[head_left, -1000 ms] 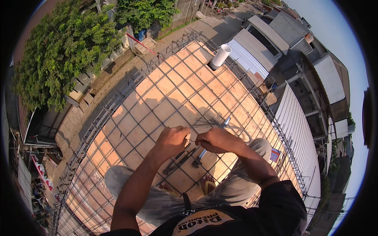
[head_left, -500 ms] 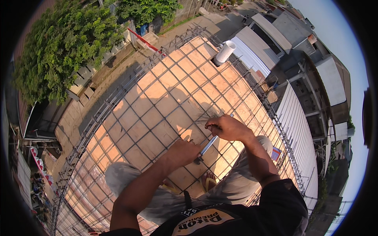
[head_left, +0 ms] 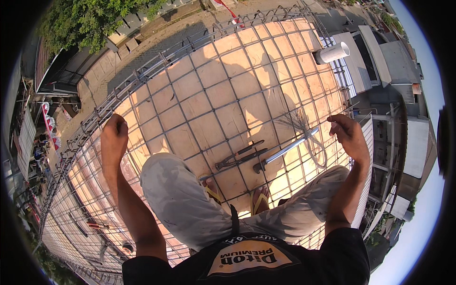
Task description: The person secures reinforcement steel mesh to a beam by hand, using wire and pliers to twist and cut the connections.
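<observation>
Toward the deck's [head_left: 214, 71] right edge, the hammer [head_left: 289, 148], left of the nearer right hand [head_left: 350, 135], slants toward its half-open fingers; whether the left hand [head_left: 115, 135] grips anything is unclear.

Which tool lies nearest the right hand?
The silver-handled hammer: its handle points toward the right hand; the dark pincers and red-handled tool lie farther left.
</observation>
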Demonstrator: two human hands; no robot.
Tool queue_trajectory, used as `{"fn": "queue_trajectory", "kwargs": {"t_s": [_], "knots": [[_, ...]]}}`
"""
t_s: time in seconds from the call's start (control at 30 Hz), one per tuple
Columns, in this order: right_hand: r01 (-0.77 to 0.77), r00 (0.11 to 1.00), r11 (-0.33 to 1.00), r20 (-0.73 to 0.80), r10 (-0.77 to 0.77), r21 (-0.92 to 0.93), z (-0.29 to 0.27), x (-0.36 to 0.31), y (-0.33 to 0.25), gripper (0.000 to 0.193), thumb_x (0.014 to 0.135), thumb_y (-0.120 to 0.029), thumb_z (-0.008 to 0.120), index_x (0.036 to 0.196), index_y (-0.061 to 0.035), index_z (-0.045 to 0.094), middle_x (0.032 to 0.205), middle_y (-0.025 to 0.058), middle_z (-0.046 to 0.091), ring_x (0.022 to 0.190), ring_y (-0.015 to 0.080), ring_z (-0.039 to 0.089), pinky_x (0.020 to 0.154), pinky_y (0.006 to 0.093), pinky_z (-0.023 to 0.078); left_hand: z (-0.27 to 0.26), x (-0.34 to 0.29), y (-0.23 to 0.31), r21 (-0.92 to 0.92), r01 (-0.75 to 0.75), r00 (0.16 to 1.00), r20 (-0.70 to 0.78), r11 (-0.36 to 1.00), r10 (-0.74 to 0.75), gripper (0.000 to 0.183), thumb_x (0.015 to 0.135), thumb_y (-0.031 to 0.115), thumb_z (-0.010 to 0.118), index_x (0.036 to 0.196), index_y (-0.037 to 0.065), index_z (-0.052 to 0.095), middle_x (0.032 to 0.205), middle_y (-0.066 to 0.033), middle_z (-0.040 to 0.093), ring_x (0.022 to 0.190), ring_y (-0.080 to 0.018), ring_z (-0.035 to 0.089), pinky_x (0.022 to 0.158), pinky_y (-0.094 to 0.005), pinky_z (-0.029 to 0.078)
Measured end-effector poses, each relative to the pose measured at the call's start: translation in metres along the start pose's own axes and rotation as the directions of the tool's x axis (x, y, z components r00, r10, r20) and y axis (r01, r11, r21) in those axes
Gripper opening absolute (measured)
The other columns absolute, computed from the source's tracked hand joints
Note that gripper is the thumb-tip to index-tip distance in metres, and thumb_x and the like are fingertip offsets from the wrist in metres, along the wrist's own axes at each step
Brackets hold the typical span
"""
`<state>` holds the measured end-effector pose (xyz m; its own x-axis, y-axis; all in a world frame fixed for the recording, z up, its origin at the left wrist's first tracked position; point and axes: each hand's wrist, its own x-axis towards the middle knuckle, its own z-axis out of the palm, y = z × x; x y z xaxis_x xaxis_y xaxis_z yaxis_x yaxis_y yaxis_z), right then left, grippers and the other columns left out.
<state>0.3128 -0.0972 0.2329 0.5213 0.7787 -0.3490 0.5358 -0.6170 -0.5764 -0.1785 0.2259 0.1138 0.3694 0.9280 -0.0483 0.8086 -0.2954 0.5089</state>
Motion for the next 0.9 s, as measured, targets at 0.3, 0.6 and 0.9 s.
{"fn": "queue_trajectory", "kwargs": {"t_s": [0.3,0.6,0.9], "knots": [[0.074,0.951,0.975,0.308,-0.005,-0.212,0.098,0.027,-0.011,0.018,0.092,-0.007,0.064,0.106,0.0021,0.071,0.090,0.0177,0.071,0.075,0.0268,0.069,0.072,0.0357,0.054,0.140,-0.118,-0.063,-0.171,0.182,0.962,-0.175,0.968,-0.212,0.015,0.088,0.001,0.064,0.102,-0.002,0.062,0.099,-0.0178,0.065,0.082,-0.0332,0.064,0.073,-0.0419,0.054],[0.315,0.864,0.949,0.424,-0.273,-0.031,0.295,0.090,-0.046,0.024,0.093,-0.013,0.064,0.113,-0.0036,0.072,0.085,0.0208,0.070,0.076,0.0358,0.068,0.070,0.0413,0.054,0.260,-0.084,-0.027,-0.726,0.284,0.958,0.196,0.626,-0.207,0.013,0.092,0.002,0.062,0.104,-0.001,0.065,0.098,-0.0120,0.071,0.086,-0.0242,0.070,0.075,-0.0335,0.055],[0.463,0.868,0.857,0.310,-0.387,-0.226,0.384,0.131,-0.050,0.016,0.090,-0.014,0.065,0.101,-0.0067,0.074,0.084,0.0193,0.067,0.081,0.0393,0.066,0.073,0.0481,0.053,0.254,-0.058,0.005,-0.839,0.509,0.719,0.536,-0.189,-0.443,0.024,0.092,0.006,0.062,0.114,-0.002,0.061,0.101,-0.0106,0.071,0.089,-0.0164,0.069,0.078,-0.0297,0.055]]}}
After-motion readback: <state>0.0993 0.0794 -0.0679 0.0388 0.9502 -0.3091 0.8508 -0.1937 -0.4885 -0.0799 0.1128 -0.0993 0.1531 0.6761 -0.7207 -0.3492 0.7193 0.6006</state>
